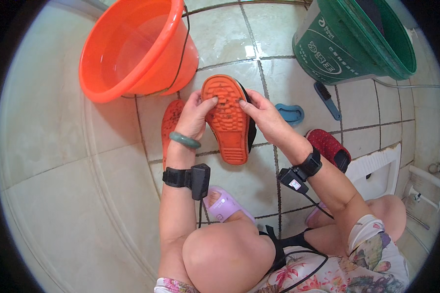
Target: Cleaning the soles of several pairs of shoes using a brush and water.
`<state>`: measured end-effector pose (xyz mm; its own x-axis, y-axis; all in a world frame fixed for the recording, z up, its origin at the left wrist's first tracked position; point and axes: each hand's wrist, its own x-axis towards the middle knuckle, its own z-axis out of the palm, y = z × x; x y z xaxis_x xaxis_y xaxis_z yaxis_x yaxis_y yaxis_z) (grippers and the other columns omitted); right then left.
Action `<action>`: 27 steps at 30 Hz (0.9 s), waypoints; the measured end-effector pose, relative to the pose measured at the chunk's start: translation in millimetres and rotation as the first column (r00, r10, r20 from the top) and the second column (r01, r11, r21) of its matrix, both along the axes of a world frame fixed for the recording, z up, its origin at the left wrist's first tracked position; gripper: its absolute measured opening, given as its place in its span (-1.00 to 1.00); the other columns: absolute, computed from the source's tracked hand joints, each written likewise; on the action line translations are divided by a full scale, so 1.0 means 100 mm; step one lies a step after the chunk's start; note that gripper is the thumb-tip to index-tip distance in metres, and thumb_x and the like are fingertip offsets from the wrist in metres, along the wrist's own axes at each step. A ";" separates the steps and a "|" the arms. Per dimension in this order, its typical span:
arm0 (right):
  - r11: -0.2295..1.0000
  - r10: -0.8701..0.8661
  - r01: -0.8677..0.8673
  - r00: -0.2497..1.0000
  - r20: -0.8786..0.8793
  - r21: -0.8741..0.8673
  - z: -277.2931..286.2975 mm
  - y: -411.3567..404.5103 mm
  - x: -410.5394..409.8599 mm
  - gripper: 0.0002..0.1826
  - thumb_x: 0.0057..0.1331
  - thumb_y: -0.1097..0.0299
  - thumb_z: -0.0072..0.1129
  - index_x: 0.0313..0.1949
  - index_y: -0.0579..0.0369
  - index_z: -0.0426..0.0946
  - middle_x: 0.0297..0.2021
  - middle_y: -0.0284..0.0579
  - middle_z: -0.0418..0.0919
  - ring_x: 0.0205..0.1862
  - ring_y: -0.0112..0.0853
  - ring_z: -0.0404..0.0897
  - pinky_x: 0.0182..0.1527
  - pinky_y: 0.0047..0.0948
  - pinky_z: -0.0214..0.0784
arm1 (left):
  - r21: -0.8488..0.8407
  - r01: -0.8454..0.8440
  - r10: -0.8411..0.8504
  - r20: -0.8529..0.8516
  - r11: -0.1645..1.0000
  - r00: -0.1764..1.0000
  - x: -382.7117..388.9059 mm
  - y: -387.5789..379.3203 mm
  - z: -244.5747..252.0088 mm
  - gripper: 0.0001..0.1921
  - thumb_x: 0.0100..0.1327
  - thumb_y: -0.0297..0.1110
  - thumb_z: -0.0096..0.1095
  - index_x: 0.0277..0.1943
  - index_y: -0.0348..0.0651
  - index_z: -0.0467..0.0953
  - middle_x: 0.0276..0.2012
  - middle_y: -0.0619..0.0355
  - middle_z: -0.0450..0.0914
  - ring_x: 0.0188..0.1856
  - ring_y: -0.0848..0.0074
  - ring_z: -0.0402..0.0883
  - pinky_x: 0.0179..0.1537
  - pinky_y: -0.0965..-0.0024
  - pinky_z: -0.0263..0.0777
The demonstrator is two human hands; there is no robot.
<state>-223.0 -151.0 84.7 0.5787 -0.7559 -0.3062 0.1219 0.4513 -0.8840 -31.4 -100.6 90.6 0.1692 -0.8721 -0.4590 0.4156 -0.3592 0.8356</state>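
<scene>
Both hands hold a shoe with an orange rubber sole [225, 121] above the tiled floor, sole facing up toward me. My left hand [198, 110] grips its left edge, thumb pressed on the tread. On the opposite edge, my right hand [260, 110] has its thumb on the sole and its fingers behind the black upper [252, 133]. Dark specks of dirt sit in the tread grooves. Behind my left wrist lies another orange sole [171, 113], partly hidden and spotted with dark marks. The fingers behind the held shoe are mostly out of sight.
An orange bucket [185, 69] stands at upper left, a green bucket [330, 55] holding dark cloth at upper right. On the right lie a blue oval plastic piece [290, 114], a blue scrub brush [328, 100] and a red dotted shoe [326, 146], beside a squat toilet [392, 164].
</scene>
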 end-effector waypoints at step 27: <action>0.992 0.095 -0.110 0.978 -0.186 -0.070 -0.23 -0.16 -0.16 -0.55 0.51 0.33 -0.01 0.28 0.32 0.29 0.10 -0.11 0.53 0.11 -0.47 0.49 0.20 -0.46 0.33 | 0.093 0.042 -0.031 -0.112 0.995 0.993 0.00 -0.05 -0.26 -0.58 0.28 -0.45 -0.10 0.19 -0.31 0.42 0.05 0.12 0.56 0.08 0.45 0.51 0.10 0.35 0.34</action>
